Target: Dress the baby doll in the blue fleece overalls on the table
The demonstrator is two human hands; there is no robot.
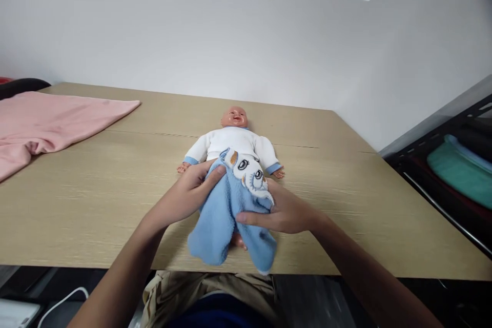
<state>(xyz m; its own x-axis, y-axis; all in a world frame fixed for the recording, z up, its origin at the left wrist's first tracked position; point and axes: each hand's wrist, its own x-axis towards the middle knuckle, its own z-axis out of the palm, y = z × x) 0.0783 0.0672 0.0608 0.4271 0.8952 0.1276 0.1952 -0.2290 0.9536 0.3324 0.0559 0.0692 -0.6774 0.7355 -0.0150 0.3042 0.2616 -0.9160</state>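
Observation:
A baby doll [234, 139] in a white top with blue cuffs lies on its back on the wooden table [96, 189], head away from me. Light blue fleece trousers [226, 220] with a white animal patch cover its lower body. My left hand [188, 195] grips the trousers' waist on the left side, thumb over the fabric. My right hand [286, 211] holds the right side of the trousers, thumb pressed across the blue leg. One bare doll foot peeks out between the trouser legs.
A pink cloth [46, 125] lies spread on the table's far left. A white wall stands behind the table. At the right, a dark shelf [442, 164] holds a teal folded item [461, 169]. A white cable lies on the floor at lower left.

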